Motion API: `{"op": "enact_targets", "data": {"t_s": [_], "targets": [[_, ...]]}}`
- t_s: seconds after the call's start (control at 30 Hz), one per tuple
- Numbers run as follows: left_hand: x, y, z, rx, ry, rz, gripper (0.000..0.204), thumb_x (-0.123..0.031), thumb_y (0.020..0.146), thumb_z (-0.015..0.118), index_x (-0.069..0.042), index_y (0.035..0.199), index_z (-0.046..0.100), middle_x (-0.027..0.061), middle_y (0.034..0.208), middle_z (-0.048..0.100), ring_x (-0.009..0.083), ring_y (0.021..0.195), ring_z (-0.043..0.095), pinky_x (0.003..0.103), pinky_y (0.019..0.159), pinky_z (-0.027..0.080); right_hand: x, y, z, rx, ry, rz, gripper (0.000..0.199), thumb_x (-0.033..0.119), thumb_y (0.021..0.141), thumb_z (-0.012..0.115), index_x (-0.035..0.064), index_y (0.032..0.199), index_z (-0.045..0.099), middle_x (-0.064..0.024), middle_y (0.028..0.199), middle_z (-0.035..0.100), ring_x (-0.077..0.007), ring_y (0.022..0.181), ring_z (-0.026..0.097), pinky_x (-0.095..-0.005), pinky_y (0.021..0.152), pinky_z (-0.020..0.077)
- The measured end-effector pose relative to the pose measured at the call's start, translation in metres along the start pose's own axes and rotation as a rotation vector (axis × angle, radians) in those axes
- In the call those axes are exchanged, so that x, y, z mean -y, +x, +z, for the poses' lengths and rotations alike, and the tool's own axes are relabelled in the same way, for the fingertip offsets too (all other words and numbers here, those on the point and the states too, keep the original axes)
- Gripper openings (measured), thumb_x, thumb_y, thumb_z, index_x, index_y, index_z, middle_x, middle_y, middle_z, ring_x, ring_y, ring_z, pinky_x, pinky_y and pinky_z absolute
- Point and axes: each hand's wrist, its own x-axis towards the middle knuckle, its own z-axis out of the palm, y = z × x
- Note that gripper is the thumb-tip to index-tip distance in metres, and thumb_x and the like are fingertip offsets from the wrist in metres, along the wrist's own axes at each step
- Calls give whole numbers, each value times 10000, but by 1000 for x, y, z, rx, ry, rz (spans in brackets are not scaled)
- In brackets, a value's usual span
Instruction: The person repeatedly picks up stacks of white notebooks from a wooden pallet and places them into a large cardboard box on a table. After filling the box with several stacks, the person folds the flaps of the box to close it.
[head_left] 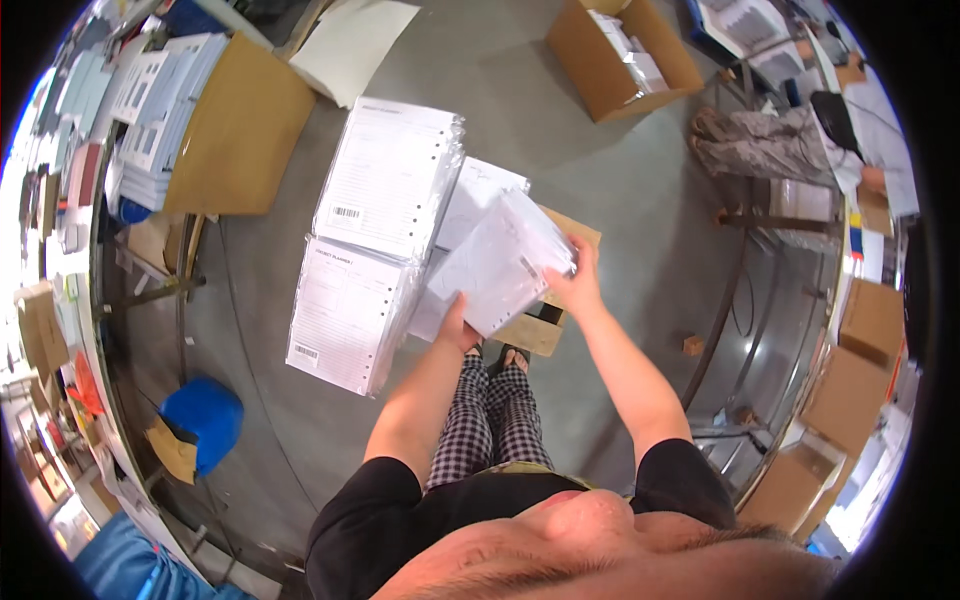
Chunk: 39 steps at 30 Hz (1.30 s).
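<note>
Both of your hands are on one clear-wrapped packet of white printed sheets (503, 262), held above the grey floor (560, 120) in front of your legs. Your left hand (458, 328) grips its near edge, fingers closed under the packet and thumb lying on top. Your right hand (575, 280) pinches the right-hand corner, fingers folded around the edge beside a small barcode label.

The packet is tilted, with its long axis running from the near left, by your left hand, up toward the far right, by your right hand. So the two grips sit at opposite ends of that axis, and neither hand is clearly nearer to the middle of the packet.

Just left of the packet, two stacks of the same wrapped sheets stand side by side: the near stack (345, 312) and the far stack (390, 178). Their punched edges face right, toward the packet. Your left hand is the one closer to them; the near stack's right edge lies just beside your left wrist.

Under the packet, partly hidden by it, sits an open cardboard box (540, 325), and another loose packet (478, 195) shows behind the held one. Farther away, an open carton (620, 60) stands on the floor at the far right.
</note>
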Motion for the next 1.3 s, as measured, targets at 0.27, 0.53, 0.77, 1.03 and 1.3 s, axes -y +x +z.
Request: {"op": "enact_targets", "data": {"t_s": [0.27, 0.53, 0.77, 1.03, 1.3], "targets": [[13, -171, 142, 503, 180, -65, 1036, -408, 737, 821, -48, 1512, 235, 126, 1533, 352, 319, 1406, 363, 504, 1147, 329, 146, -174, -78, -38, 906, 255, 890, 110, 729, 802, 45, 1479, 327, -88, 1446, 431, -237, 1345, 402, -410, 1088, 372], [-26, -239, 228, 1021, 831, 184, 1350, -422, 636, 916, -94, 1575, 3, 138, 1612, 186, 303, 1479, 194, 456, 1175, 217, 265, -298, -171, -269, 532, -478, 1233, 68, 652, 847, 92, 1549, 2, -159, 1448, 358, -315, 1358, 366, -454, 1109, 313], [62, -302, 321, 1316, 789, -208, 1192, -390, 589, 941, -37, 1511, 275, 153, 1477, 438, 336, 1375, 404, 472, 1134, 337, 313, -429, -204, -435, -50, -390, 1293, 275, 665, 892, 36, 1547, -22, -199, 1506, 271, -321, 1379, 334, -452, 1120, 277], [207, -381, 323, 1273, 589, -808, 879, -392, 738, 813, -50, 1436, 401, 133, 1359, 542, 281, 1262, 519, 430, 1034, 456, 334, -578, -296, -473, -204, -654, 838, 509, 806, 760, 26, 1414, 446, -117, 1354, 553, -258, 1157, 486, -389, 953, 400], [325, -478, 255, 1308, 692, -1167, 994, -406, 651, 857, -54, 1451, 384, 134, 1381, 527, 291, 1279, 509, 444, 1053, 444, 289, -765, -278, -755, -364, -608, 579, 463, 766, 809, 76, 1171, 663, -54, 1106, 646, -211, 939, 540, -348, 850, 407]]}}
